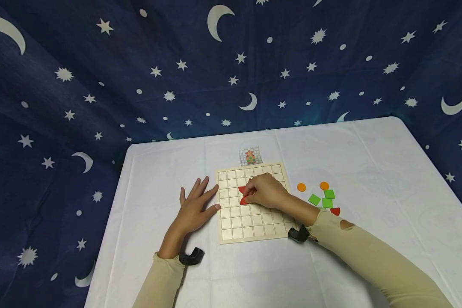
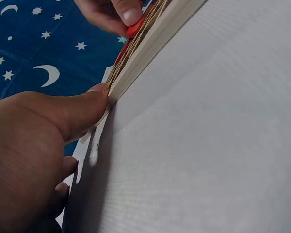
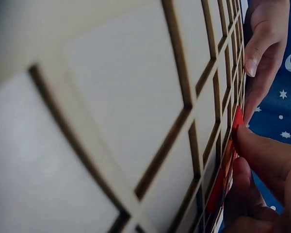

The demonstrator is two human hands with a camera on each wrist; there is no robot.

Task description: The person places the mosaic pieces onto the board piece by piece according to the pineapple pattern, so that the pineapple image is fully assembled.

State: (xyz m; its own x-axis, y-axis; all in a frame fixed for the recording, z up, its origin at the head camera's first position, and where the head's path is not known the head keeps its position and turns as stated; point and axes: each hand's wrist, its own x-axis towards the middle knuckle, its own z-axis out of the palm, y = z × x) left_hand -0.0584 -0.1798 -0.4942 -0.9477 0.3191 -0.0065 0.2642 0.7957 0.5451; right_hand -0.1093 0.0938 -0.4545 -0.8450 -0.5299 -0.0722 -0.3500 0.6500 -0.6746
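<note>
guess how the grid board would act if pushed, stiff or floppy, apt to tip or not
The grid board will probably stay stiff, as its edge looks thick and straight. Lying broad and flat on the white cloth, it seems likelier to slide than to tip.

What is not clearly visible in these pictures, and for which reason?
Head view: the right hand covers part of the board and whatever lies beneath.
Head view: the pattern card is too small to read exactly.
Left wrist view: the left edge crops the left hand.
Right wrist view: the board's near rim is blurred.
</note>
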